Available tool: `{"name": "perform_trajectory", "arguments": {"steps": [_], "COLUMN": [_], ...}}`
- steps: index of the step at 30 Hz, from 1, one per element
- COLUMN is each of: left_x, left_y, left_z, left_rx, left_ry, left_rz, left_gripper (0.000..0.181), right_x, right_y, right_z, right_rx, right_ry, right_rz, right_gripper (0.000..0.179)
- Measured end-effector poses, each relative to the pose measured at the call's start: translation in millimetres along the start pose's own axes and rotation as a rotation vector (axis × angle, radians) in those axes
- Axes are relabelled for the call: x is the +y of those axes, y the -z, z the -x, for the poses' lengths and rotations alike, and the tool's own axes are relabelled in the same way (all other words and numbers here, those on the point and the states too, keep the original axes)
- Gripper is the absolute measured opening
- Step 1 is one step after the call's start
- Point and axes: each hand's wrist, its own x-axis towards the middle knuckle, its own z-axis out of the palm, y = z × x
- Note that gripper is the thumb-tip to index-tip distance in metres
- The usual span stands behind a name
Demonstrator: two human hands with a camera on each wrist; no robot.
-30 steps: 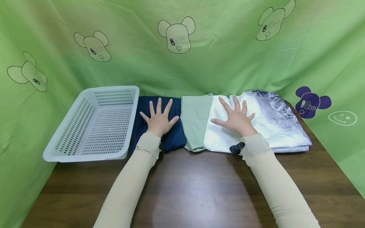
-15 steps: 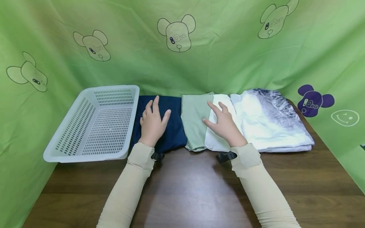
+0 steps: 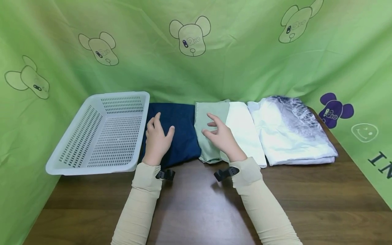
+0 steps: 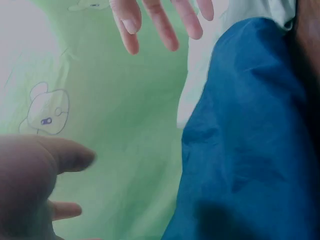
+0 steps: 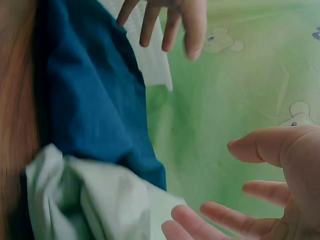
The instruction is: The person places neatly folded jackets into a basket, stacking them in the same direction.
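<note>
My left hand [image 3: 157, 141] is above the left part of a folded navy cloth [image 3: 182, 136], thumb apart from the loosely bent fingers, holding nothing. Over the folded sage-green cloth [image 3: 203, 143] is my right hand [image 3: 222, 137], its fingers spread and relaxed with nothing between them. A folded white cloth [image 3: 245, 132] lies just right of the green one, partly behind the right wrist. Both hands also show in the left wrist view, where the navy cloth [image 4: 245, 135] fills the right side. In the right wrist view the green cloth [image 5: 95, 195] lies rumpled below the navy one.
A white perforated plastic basket [image 3: 134, 166] stands left of the navy cloth, with bare mesh floor showing. On the right lies a folded white cloth with a grey pattern [image 3: 291, 136]. Everything is on a dark wooden table [image 3: 196, 204], backed by a green printed curtain [image 3: 239, 64].
Both hands have come off the cloths from a flat, spread pose and shifted left and nearer the body. Their fingers have relaxed. The plain white cloth is now more visible.
</note>
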Motion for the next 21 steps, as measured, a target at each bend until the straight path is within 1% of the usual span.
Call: {"name": "perform_trajectory", "arguments": {"steps": [3, 7, 11, 15, 21], "left_x": [-1.4, -3.7, -6.1, -9.7, -13.1], "left_y": [3.9, 7.0, 7.2, 6.7, 8.0], "left_z": [-0.2, 0.3, 1.0, 0.7, -1.7], "left_rx": [-0.033, -0.097, -0.149, -0.165, -0.173], "left_ry": [0.041, 0.108, 0.173, 0.213, 0.231], "left_rz": [-0.024, -0.065, -0.123, -0.165, -0.178], "left_gripper": [0.075, 0.079, 0.083, 0.085, 0.085], "right_x": [-3, -6, -8, -7, -4], "right_y": [-8, -16, -25, -33, -39], "right_z": [-4.4, -8.0, -9.7, -11.6, -13.1], "right_rx": [-0.029, -0.062, -0.079, -0.089, -0.099], "right_ry": [-0.019, -0.045, -0.071, -0.081, -0.089], "right_rz": [-0.051, -0.106, -0.129, -0.129, -0.086], "right_gripper": [0.070, 0.072, 0.072, 0.072, 0.073]}}
